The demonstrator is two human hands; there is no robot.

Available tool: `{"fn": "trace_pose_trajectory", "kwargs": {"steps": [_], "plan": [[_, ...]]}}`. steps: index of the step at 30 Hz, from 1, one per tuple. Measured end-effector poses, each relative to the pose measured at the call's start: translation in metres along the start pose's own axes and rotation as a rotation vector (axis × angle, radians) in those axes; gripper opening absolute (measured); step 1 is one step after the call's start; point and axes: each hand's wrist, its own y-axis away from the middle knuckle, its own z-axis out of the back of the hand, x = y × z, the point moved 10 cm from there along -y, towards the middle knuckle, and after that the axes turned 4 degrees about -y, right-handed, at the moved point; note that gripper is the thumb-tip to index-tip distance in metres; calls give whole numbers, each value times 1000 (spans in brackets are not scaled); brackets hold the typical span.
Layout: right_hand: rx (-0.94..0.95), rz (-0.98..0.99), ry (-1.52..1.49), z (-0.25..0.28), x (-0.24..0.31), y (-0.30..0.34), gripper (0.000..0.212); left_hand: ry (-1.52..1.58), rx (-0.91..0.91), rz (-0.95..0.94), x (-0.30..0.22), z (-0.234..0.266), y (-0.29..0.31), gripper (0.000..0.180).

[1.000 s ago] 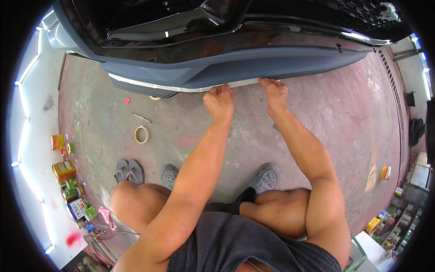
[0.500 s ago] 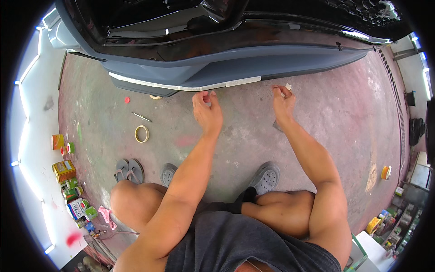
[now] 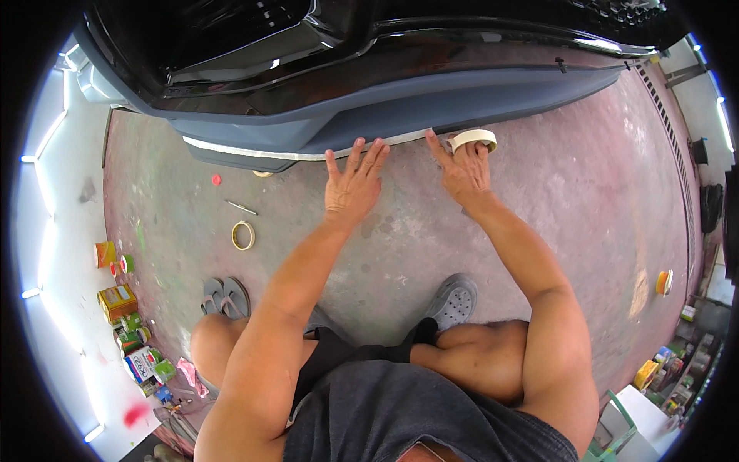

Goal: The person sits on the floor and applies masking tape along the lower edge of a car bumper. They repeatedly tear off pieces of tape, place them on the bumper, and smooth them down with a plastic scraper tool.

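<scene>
Though blotchy, floor (image 3: 408, 239) beside white wall (image 3: 81, 231).

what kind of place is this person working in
Likely a vehicle body or paint workshop: the grey bumper-like panel has a pale tape strip along its lower edge, tins cluster on the left, and a red paint-like smear marks the white wall.

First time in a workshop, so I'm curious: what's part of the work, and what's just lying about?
In use:
- left hand
- right hand
- held tape roll
- pale tape strip
- blue-grey panel

Seemingly idle:
- sandals
- red disc
- thin stick
- cans
- pink cloth
</scene>
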Motion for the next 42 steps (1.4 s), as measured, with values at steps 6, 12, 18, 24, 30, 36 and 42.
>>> {"fn": "trace_pose_trajectory", "kwargs": {"steps": [6, 12, 18, 24, 30, 36, 42], "plan": [[-42, -49, -62, 14, -13, 13, 69, -73, 61, 17, 9, -11, 11, 76], [-42, 31, -171, 25, 5, -22, 55, -42, 177, 18, 8, -10, 10, 78], [-41, -41, -131, 32, -1, -25, 45, -92, 131, 45, 15, -2, 19, 83], [-78, -286, -142, 36, -63, -1, 59, -159, 121, 95, 14, 4, 18, 84], [489, -337, -735, -8, 14, 63, 71, 1037, -14, 417, -34, 13, 38, 81], [570, -524, -1161, -25, 38, 95, 64, 1820, 501, 574, -109, -56, 79, 43], [389, -474, -419, -41, -94, 154, 51, 1727, 512, 648, -111, -62, 91, 30]]}}
